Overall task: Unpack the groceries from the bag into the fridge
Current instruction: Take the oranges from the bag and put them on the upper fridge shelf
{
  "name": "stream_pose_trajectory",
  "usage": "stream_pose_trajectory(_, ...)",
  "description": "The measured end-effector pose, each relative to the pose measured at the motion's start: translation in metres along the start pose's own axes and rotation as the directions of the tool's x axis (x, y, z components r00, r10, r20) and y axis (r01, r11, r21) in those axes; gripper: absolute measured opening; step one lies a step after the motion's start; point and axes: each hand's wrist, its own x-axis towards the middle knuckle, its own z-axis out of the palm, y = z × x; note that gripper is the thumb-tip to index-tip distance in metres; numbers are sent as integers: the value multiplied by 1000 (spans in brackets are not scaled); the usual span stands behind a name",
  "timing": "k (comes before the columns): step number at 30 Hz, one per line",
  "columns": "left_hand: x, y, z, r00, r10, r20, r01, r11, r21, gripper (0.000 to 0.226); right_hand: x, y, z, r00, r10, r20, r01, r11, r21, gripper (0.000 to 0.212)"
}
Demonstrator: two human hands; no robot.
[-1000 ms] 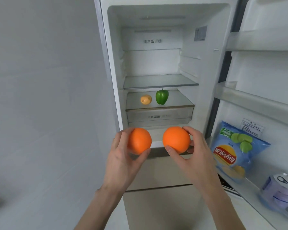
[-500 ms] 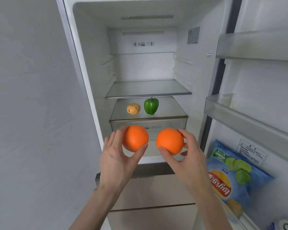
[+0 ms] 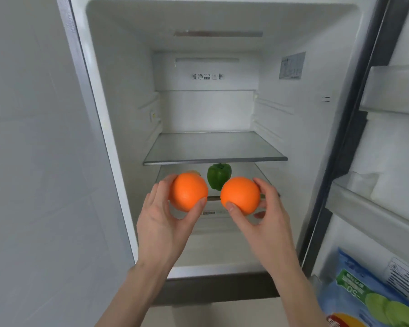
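Observation:
My left hand [image 3: 162, 223] grips an orange [image 3: 189, 192] between thumb and fingers. My right hand [image 3: 265, 220] holds a second orange [image 3: 240, 195] the same way. Both oranges hover side by side in front of the open fridge [image 3: 118, 128], level with its lower glass shelf [image 3: 260, 173]. On that shelf stands a green bell pepper [image 3: 219, 175], showing between the two oranges. A small yellow-orange fruit [image 3: 194, 172] peeks out behind the left orange, mostly hidden. The grocery bag is out of view.
An upper glass shelf [image 3: 215, 149] is bare. The fridge door stands open on the right with door bins [image 3: 373, 213], and a blue chip bag [image 3: 368, 296] sits in the lowest one. A grey wall [image 3: 33, 161] fills the left side.
Both hands have lifted the oranges up and forward toward the fridge interior. The camera has come closer, so the fruit on the lower shelf is now partly covered by the oranges.

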Motion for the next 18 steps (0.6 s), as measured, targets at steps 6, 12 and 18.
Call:
stream_pose_trajectory(6, 55, -30, 22, 999, -5, -33, 4, 999, -32, 66, 56, -2, 35, 996, -79, -40, 78, 997, -20, 67)
stream_pose_trajectory(12, 106, -46, 45, 999, 35, -31, -37, 998, -57, 66, 114, -2, 60, 990, -85, -110, 81, 996, -39, 73)
stream_pose_trajectory(18, 152, -55, 65, 994, 95, -52, -95, 995, 3, 65, 161, -4, 78, 992, -78, -98, 68, 993, -98, 74)
